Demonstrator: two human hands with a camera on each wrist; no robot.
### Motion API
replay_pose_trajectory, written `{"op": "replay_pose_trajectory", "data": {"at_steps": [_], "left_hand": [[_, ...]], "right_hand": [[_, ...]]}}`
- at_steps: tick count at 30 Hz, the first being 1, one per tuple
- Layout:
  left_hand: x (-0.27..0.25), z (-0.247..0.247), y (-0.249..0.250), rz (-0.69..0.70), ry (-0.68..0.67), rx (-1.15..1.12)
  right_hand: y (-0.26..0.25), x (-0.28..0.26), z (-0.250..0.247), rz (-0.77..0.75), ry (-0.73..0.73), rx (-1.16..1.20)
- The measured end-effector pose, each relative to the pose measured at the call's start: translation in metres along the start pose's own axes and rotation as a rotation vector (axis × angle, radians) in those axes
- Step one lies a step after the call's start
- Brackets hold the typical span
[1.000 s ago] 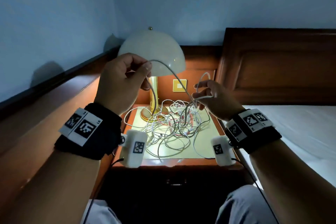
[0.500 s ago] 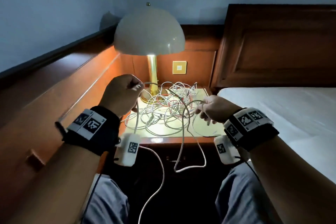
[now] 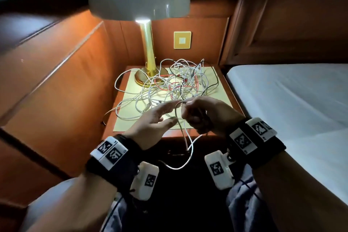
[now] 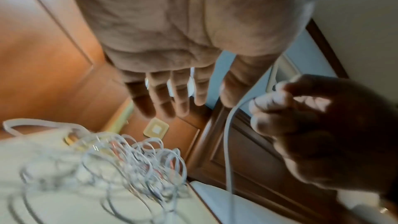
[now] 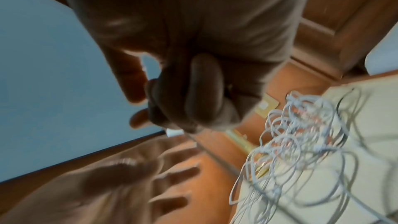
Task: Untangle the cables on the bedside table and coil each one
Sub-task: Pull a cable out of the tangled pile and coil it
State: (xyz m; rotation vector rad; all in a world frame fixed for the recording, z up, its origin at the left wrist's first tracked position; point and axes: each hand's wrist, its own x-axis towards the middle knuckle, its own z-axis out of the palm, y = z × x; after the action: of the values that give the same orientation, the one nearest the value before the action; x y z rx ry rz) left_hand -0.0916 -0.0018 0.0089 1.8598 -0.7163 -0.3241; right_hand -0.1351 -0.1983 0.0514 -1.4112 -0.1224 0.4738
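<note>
Item 1, nearest: white cable (image 3: 189, 149), one strand, hanging in a loop below the front edge of the tabletop (image 3: 120, 124) and rising to the hands. In the left wrist view the same strand (image 4: 228, 142) runs down past the left thumb.

Item 2: left hand (image 3: 150, 124), held over the front edge of the tabletop, fingers straight and spread, tips pointing toward the right hand. Grip apart; nothing enclosed in it. The left wrist view shows the fingers (image 4: 163, 94) extended and separated, the cable passing beside the thumb; contact cannot be told.

Item 3: right hand (image 3: 205, 115), just beside the left, fingers curled. Grip clamped on the white cable, the strand pinched at the fingertips. The right wrist view shows the hand (image 5: 193, 91) closed in a fist; the picture is blurred and the cable within is hard to make out.

Item 4: tangle of cables (image 3: 175, 83), mostly white with red and black strands, heaped on the pale mat in the middle and rear of the tabletop, some loops trailing to the left edge.

Item 5: lamp (image 3: 148, 43), brass stem and base at the rear left of the tabletop, dome shade lit, cable loops touching the base.

Item 6: wall switch plate (image 3: 182, 40), on the wooden panel behind.

Item 7: bed (image 3: 291, 100), white sheet, right of the tabletop.
</note>
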Motion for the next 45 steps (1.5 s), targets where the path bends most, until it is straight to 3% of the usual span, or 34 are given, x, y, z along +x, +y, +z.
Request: {"op": "replay_pose_trajectory", "data": {"at_steps": [4, 7, 10, 13, 17, 20, 23, 25, 29, 33, 38, 43, 45], "left_hand": [[0.012, 0.015, -0.025, 0.057, -0.009, -0.192], [0.030, 0.005, -0.029, -0.013, 0.087, -0.321], [0.041, -0.016, -0.042, -0.058, 0.210, -0.247], [0.043, -0.031, -0.054, -0.102, 0.269, -0.145], [0.040, -0.034, -0.055, -0.100, 0.333, -0.005], [0.034, -0.028, -0.043, -0.130, 0.326, -0.229], [0.025, -0.015, -0.024, -0.160, 0.232, -0.580], [0.018, -0.005, -0.020, -0.169, 0.211, -0.637], [0.014, 0.009, -0.032, -0.189, 0.267, -0.373], [0.015, 0.021, -0.034, -0.243, 0.257, -0.229], [0.013, 0.026, -0.036, -0.162, 0.250, -0.031], [0.017, 0.017, -0.038, -0.067, 0.276, 0.144], [0.019, 0.012, -0.039, -0.053, 0.243, 0.168]], "right_hand": [[0.002, 0.014, -0.020, -0.058, -0.011, 0.188], [-0.002, 0.023, -0.041, -0.072, 0.130, 0.289], [-0.004, 0.024, -0.060, -0.075, 0.319, 0.341], [-0.001, 0.029, -0.067, -0.068, 0.414, 0.392], [-0.001, 0.033, -0.059, -0.106, 0.419, 0.358], [0.001, 0.032, -0.055, -0.161, 0.399, 0.339], [0.004, 0.027, -0.059, -0.189, 0.442, 0.170], [0.009, 0.024, -0.061, -0.156, 0.467, 0.002], [0.017, 0.022, -0.056, -0.138, 0.449, -0.255], [0.020, 0.025, -0.045, -0.197, 0.454, -0.259], [0.030, 0.035, -0.039, -0.240, 0.454, -0.509], [0.039, 0.039, -0.033, -0.138, 0.343, -0.922], [0.039, 0.040, -0.032, -0.061, 0.259, -0.954]]}}
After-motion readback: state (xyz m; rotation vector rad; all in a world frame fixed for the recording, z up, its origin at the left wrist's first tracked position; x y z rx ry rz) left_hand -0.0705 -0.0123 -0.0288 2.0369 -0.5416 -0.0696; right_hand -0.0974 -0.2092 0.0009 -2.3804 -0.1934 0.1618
